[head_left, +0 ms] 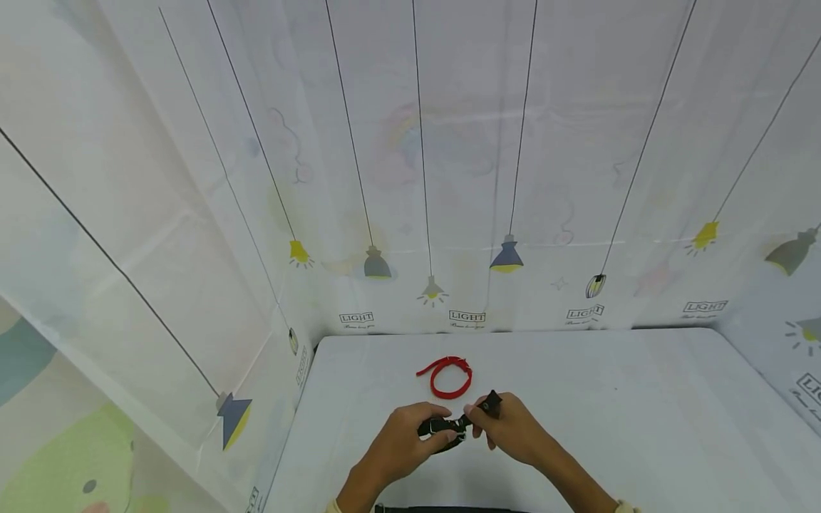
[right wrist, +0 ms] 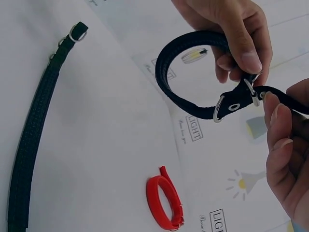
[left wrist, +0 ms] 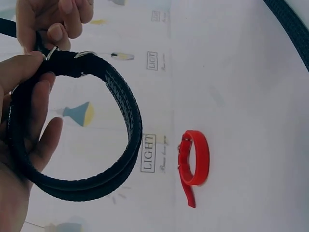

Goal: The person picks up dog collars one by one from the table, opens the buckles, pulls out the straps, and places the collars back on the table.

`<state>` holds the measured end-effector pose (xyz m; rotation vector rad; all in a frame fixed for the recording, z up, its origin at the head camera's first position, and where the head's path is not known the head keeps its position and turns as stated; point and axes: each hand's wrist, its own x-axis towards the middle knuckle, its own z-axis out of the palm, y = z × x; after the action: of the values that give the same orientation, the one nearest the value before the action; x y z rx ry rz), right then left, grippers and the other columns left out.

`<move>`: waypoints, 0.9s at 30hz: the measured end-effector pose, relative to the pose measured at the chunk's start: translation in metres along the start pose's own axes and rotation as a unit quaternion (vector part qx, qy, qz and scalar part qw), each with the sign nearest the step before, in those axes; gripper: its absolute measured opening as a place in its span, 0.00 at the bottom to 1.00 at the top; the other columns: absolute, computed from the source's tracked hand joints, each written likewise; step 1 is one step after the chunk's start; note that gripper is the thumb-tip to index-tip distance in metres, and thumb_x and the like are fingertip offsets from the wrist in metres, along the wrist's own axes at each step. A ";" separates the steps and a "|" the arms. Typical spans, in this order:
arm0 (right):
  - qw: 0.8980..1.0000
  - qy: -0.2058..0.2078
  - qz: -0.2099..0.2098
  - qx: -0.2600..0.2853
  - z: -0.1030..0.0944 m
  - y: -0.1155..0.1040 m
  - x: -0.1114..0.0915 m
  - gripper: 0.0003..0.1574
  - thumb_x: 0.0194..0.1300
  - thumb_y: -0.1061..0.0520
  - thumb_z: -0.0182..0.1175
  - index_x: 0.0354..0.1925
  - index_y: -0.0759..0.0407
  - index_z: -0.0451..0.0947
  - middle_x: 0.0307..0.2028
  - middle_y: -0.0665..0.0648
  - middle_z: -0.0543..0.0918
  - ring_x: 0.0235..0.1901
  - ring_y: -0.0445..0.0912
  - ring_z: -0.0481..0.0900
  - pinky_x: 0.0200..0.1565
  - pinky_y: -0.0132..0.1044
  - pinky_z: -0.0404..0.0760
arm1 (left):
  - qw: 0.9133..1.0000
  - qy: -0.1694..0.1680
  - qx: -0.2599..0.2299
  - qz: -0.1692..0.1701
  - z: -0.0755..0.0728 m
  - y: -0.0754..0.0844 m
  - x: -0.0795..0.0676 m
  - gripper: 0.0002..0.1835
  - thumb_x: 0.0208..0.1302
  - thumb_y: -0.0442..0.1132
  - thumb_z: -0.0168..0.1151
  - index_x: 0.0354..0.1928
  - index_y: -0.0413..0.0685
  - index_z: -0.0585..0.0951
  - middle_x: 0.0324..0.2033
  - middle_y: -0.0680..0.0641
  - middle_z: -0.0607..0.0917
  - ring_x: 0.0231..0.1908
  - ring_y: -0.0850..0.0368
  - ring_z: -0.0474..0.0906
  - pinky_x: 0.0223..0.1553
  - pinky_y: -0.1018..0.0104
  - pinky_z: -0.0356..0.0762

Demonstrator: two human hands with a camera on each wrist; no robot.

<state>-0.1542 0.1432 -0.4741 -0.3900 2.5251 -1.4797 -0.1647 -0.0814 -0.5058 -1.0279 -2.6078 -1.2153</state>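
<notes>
A black collar (left wrist: 136,128) with a metal buckle (right wrist: 253,92) and D-ring (right wrist: 218,108) is closed into a loop above the white table. My left hand (head_left: 404,438) grips its band beside the buckle, thumb on top. On the other side, my right hand (head_left: 509,427) pinches the collar's loose strap end, which passes through the buckle and sticks out beyond the fingers. Metal eyelets show on the strap in the right wrist view. Just beyond both hands, a red collar (head_left: 444,394) lies looped on the table, its tail pointing left in the head view.
A second black collar (right wrist: 31,140) lies stretched out along the table's near edge, with metal rings at one end. The white table (head_left: 616,427) meets a pale wall sheet (head_left: 462,192) printed with hanging lamps. Another sheet (head_left: 154,235) hangs on the left.
</notes>
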 end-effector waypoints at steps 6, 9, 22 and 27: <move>1.000 0.005 -0.016 0.013 0.001 0.004 0.000 0.16 0.74 0.48 0.56 0.40 0.59 0.82 0.29 0.54 0.83 0.15 0.43 0.75 0.26 0.38 0.77 | 0.998 0.025 -0.033 0.041 0.001 -0.003 0.001 0.12 0.69 0.47 0.65 0.47 0.49 0.86 0.39 0.54 0.88 0.38 0.71 0.81 0.40 0.77 0.81; 0.998 -0.013 -0.026 0.048 0.002 0.006 0.000 0.20 0.76 0.47 0.54 0.47 0.62 0.81 0.32 0.56 0.83 0.14 0.44 0.75 0.22 0.37 0.76 | 0.998 0.026 -0.048 0.038 0.001 -0.002 0.001 0.11 0.69 0.47 0.65 0.46 0.50 0.86 0.39 0.54 0.89 0.37 0.71 0.82 0.39 0.77 0.81; 0.985 -0.108 -0.073 0.110 0.008 0.023 0.002 0.18 0.72 0.53 0.60 0.55 0.61 0.79 0.30 0.57 0.84 0.25 0.42 0.82 0.31 0.36 0.81 | 0.995 0.029 -0.091 0.007 -0.005 0.005 0.003 0.13 0.68 0.51 0.64 0.46 0.53 0.88 0.40 0.56 0.89 0.39 0.69 0.83 0.41 0.71 0.83; 0.983 -0.096 -0.077 0.136 0.012 0.029 0.002 0.24 0.63 0.57 0.69 0.56 0.62 0.79 0.34 0.59 0.86 0.25 0.39 0.81 0.29 0.32 0.79 | 0.993 0.024 -0.111 -0.022 -0.009 0.008 0.004 0.15 0.68 0.53 0.64 0.46 0.54 0.88 0.40 0.57 0.89 0.40 0.68 0.83 0.42 0.70 0.83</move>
<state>-0.1566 0.1464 -0.5057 -0.6599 2.1498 -1.7237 -0.1647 -0.0819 -0.4935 -0.9648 -2.5153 -1.5476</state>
